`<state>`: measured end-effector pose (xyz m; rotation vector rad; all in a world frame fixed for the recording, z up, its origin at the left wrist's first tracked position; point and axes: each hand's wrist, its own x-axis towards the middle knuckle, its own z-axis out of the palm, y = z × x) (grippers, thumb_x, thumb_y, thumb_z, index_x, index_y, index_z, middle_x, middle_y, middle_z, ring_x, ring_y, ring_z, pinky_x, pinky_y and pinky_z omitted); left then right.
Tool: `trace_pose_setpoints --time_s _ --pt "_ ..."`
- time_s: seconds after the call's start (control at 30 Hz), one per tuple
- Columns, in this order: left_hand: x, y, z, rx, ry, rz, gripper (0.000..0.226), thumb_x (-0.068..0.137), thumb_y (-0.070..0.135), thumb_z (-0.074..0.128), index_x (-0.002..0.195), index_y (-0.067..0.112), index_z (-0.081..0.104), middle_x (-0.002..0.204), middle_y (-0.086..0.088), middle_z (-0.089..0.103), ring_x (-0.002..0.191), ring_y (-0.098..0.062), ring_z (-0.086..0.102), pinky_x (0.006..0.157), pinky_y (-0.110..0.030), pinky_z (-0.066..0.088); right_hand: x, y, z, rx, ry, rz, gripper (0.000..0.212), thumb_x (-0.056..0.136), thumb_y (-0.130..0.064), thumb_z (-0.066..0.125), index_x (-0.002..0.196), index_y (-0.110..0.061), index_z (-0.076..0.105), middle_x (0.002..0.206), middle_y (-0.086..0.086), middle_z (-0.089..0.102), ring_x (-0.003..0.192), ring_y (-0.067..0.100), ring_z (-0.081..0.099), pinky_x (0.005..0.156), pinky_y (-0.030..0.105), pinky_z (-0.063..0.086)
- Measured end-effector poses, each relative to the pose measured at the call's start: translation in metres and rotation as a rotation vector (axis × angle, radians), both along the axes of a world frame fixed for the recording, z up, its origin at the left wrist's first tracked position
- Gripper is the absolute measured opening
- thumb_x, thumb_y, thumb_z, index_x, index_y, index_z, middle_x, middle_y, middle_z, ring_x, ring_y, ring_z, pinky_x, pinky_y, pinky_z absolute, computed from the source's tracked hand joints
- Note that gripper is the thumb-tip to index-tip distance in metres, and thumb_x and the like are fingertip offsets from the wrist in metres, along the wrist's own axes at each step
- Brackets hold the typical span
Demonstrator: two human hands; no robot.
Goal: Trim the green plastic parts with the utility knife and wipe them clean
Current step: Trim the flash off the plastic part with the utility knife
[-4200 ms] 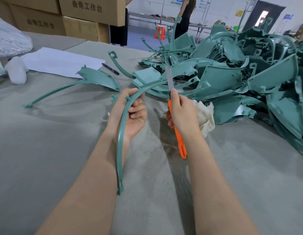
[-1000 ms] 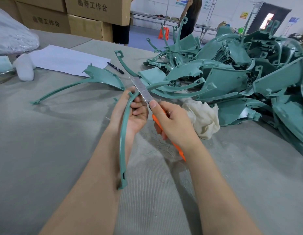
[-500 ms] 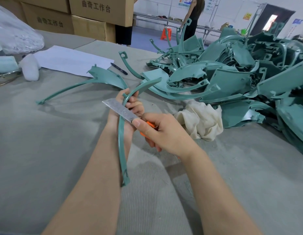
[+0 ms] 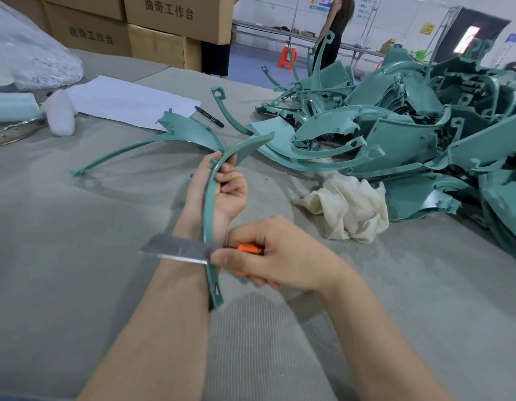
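Two bare arms across the lower half of the frame. Left forearm point(image 4: 164, 328): uncovered from the bottom edge right up to the wrist. Right forearm point(image 4: 375, 342): same story, bare all the way. Left grip point(image 4: 222, 192), centre of frame, is a bare hand with short, plain nails showing on the fingers point(image 4: 225, 177). Right grip point(image 4: 283, 257), just below it, is bare too, its thumbnail point(image 4: 225, 260) trimmed short. At the lower left edge there's a thin bluish strip point(image 4: 25, 398). Clothing or not, can't tell.
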<state>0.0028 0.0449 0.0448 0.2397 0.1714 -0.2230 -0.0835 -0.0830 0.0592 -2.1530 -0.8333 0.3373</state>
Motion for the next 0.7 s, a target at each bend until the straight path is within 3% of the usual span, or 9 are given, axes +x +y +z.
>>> trace_pose_setpoints --time_s 0.07,0.17,0.27,0.37,0.43,0.53,0.7 --pt "-0.005 0.0 0.004 -0.017 0.008 0.011 0.04 0.1 0.018 0.037 0.068 0.0 0.055 0.035 0.003 0.041 0.022 -0.004 0.034 0.025 -0.014 0.023 -0.004 -0.001 0.002 -0.029 0.091 0.06 0.035 0.093 -0.038 0.062 0.062 -0.022 0.056 0.049 -0.001 0.054 0.039 0.011 0.049 0.048 0.021 0.044" --pt "-0.008 -0.004 0.008 -0.008 -0.015 -0.016 0.04 0.1 0.022 0.038 0.07 0.001 0.054 0.035 0.004 0.043 0.023 -0.003 0.036 0.025 -0.015 0.026 -0.007 -0.005 0.008 0.09 0.21 0.091 0.037 0.091 -0.041 0.058 0.065 -0.014 0.058 0.05 0.002 0.055 0.037 0.013 0.047 0.043 0.018 0.04" --pt "-0.011 -0.013 0.009 0.134 -0.041 -0.041 0.042 0.1 0.024 0.04 0.066 0.005 0.057 0.036 0.006 0.046 0.027 -0.003 0.041 0.031 -0.013 0.031 -0.001 -0.014 0.014 0.371 0.162 -0.204 0.039 0.095 -0.049 0.052 0.066 -0.024 0.06 0.051 0.002 0.057 0.038 0.011 0.049 0.039 0.019 0.04" --pt "-0.016 -0.021 0.011 0.135 -0.076 -0.099 0.031 0.099 0.022 0.044 0.073 0.006 0.052 0.039 0.006 0.044 0.027 -0.002 0.037 0.028 -0.012 0.026 0.016 -0.027 0.011 0.573 0.128 -0.687 0.041 0.097 -0.048 0.048 0.082 -0.013 0.062 0.054 0.001 0.058 0.042 0.011 0.051 0.042 0.021 0.042" --pt "-0.019 -0.025 0.012 0.185 -0.112 -0.13 0.025 0.098 0.023 0.046 0.078 0.008 0.05 0.041 0.007 0.044 0.027 -0.002 0.037 0.026 -0.011 0.024 0.025 -0.04 0.007 0.599 0.137 -0.882 0.038 0.097 -0.047 0.05 0.087 -0.012 0.06 0.054 -0.003 0.059 0.045 0.009 0.053 0.048 0.024 0.045" --pt "-0.021 -0.031 0.012 0.279 -0.141 -0.168 0.022 0.096 0.025 0.049 0.078 0.012 0.049 0.043 0.008 0.04 0.029 -0.002 0.035 0.027 -0.011 0.024 0.032 -0.056 0.003 0.622 0.149 -1.002 0.034 0.099 -0.043 0.05 0.089 -0.013 0.061 0.054 -0.006 0.061 0.044 0.007 0.054 0.047 0.022 0.046" --pt "-0.025 -0.037 0.013 0.383 -0.207 -0.194 0.022 0.095 0.024 0.052 0.075 0.016 0.051 0.048 0.008 0.031 0.032 -0.003 0.029 0.028 -0.012 0.025 0.039 -0.064 -0.003 0.705 0.183 -1.061 0.044 0.102 -0.045 0.043 0.086 -0.009 0.063 0.057 0.001 0.06 0.045 0.013 0.053 0.05 0.027 0.046"
